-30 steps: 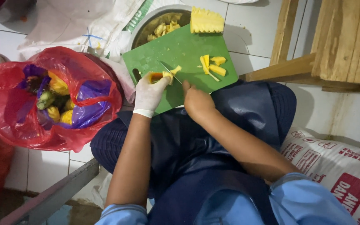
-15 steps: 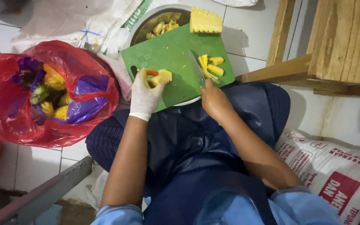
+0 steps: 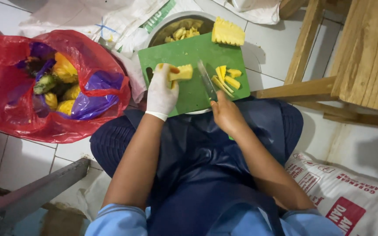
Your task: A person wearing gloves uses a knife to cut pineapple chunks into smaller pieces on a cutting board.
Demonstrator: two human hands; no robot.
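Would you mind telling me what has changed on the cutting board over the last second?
The right hand has carried the knife rightward, from the held pineapple piece to the cut strips. The gloved left hand keeps holding its piece, now slightly lifted. The green cutting board, metal bowl and red bag stayed put.

Cutting board on the lap, bowl behind it

The cutting board (image 3: 189,87) rests on the person's knees; the bowl (image 3: 178,27) lies beyond it, the bag (image 3: 44,83) of peelings left, the wooden stool (image 3: 351,65) right.

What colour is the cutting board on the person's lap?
Green; the cutting board shows plainly in the head view, under the pineapple pieces.
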